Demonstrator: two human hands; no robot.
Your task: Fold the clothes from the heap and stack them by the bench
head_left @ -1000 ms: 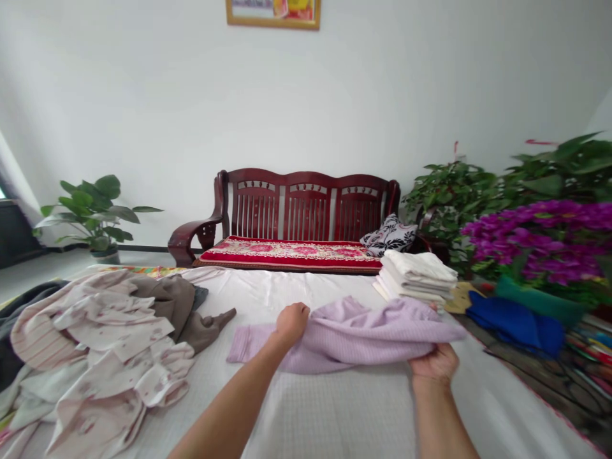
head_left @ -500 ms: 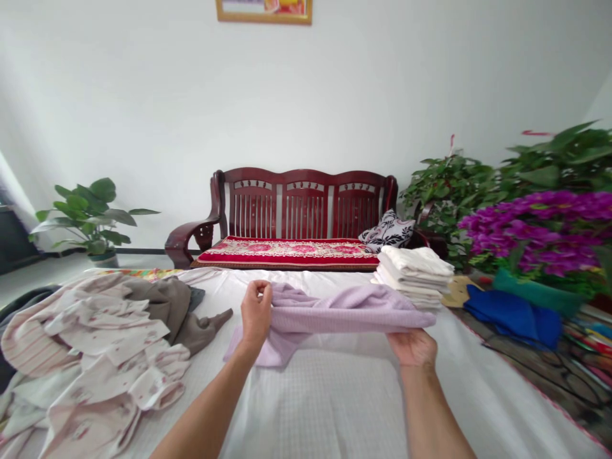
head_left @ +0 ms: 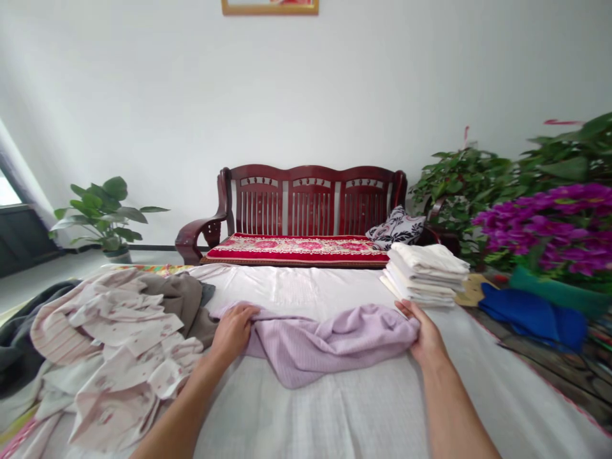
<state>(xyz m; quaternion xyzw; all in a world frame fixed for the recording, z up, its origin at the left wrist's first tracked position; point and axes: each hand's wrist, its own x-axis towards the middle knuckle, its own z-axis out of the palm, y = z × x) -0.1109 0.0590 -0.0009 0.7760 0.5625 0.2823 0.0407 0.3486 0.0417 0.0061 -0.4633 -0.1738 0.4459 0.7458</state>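
The lilac knit garment (head_left: 325, 338) lies crumpled on the white sheet (head_left: 335, 414) between 2 hands. The left hand (head_left: 234, 331) has its grip pinched on the garment's left edge, just beside the clothes pile (head_left: 109, 338). The right hand (head_left: 423, 335) has its grip clutched on the bunched end, near the folded stack (head_left: 425, 274).

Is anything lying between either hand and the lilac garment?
Nothing visible. The left hand grips the lilac garment at its left end, and the right hand holds its right end. The clothes heap lies off to the left.
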